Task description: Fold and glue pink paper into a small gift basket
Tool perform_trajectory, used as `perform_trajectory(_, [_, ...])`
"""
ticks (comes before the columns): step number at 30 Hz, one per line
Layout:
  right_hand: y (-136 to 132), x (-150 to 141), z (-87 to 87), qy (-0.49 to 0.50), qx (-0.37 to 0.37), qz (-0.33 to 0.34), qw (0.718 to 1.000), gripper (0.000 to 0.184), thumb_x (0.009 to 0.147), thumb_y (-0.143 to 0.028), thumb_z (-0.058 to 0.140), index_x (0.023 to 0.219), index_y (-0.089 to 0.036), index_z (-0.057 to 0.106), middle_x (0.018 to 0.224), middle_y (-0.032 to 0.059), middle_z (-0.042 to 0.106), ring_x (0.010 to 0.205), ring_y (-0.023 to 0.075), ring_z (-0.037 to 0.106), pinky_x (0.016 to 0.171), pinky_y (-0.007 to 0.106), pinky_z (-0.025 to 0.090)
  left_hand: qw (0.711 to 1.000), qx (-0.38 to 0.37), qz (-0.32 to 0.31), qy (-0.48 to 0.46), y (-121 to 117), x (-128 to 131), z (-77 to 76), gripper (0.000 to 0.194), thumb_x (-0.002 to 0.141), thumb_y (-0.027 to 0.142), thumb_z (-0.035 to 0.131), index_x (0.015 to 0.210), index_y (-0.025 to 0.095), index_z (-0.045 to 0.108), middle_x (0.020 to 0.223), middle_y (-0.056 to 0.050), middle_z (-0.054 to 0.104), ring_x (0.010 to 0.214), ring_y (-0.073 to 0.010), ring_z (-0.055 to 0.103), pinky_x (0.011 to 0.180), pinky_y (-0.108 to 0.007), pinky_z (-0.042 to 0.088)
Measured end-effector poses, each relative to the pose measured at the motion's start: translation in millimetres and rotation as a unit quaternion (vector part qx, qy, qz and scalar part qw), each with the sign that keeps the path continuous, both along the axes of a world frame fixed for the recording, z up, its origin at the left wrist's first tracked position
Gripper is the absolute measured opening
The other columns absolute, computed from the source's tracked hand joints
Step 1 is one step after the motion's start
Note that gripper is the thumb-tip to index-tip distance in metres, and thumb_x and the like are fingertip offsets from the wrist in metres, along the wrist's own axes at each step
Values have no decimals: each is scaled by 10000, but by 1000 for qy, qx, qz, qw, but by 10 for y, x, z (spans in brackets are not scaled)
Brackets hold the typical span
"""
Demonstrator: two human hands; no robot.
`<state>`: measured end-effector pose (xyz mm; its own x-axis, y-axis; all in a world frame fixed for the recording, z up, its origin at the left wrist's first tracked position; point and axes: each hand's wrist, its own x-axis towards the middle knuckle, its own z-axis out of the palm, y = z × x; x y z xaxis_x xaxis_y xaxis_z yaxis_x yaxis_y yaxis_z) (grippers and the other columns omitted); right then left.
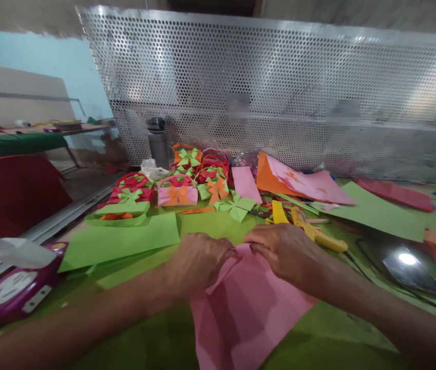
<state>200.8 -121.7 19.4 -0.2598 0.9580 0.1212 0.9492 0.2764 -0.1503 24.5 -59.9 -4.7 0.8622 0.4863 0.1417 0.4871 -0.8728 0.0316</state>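
Note:
A creased pink paper sheet (241, 313) lies on the green table (156, 339) in front of me. My left hand (198, 262) and my right hand (279, 252) meet at its far edge. Both have their fingers curled down and pinched on the paper's top fold. Yellow-handled scissors (314, 231) lie just beyond my right hand.
Green sheets (121, 241) lie to the left. Several finished paper baskets with bows (179, 192) crowd the back, with pink and orange sheets (302, 182) beside them. A grey bottle (158, 144) stands before a perforated metal panel (279, 92). A purple punch (13, 288) sits at left, a phone (406, 262) at right.

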Motion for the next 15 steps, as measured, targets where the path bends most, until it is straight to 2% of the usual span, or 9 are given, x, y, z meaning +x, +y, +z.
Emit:
perform_trajectory(3, [-23, 14, 72, 28, 5, 24, 999, 206, 834, -110, 459, 829, -192, 648, 744, 20, 643, 675, 130, 574, 577, 228, 350, 1000, -9, 8, 18, -15, 6, 28, 288, 894, 176, 350, 778, 133, 610, 622, -64, 639, 557, -182, 578, 519, -274, 386])
perform_trajectory(6, [-27, -3, 73, 36, 15, 37, 999, 154, 842, -177, 501, 861, -185, 654, 777, 35, 648, 721, 147, 585, 610, 234, 378, 1000, -5, 14, 18, -13, 4, 27, 301, 903, 201, 347, 782, 132, 614, 625, -67, 643, 554, -186, 584, 516, -276, 391])
perform_trajectory(11, [37, -44, -96, 58, 39, 50, 996, 148, 840, -248, 548, 807, -164, 665, 757, 38, 656, 728, 154, 586, 656, 248, 392, 1000, 1, -6, 16, 19, -1, -18, 233, 869, 159, 400, 808, 140, 624, 646, -57, 655, 568, -177, 592, 519, -259, 390])
perform_trajectory(15, [75, -31, -205, 54, 77, 52, 994, 222, 870, -280, 509, 768, -169, 672, 704, 31, 654, 686, 143, 579, 639, 245, 373, 998, -50, -8, -31, 42, -21, -63, 274, 899, 283, 390, 834, 157, 625, 686, -53, 668, 609, -167, 602, 549, -247, 379])
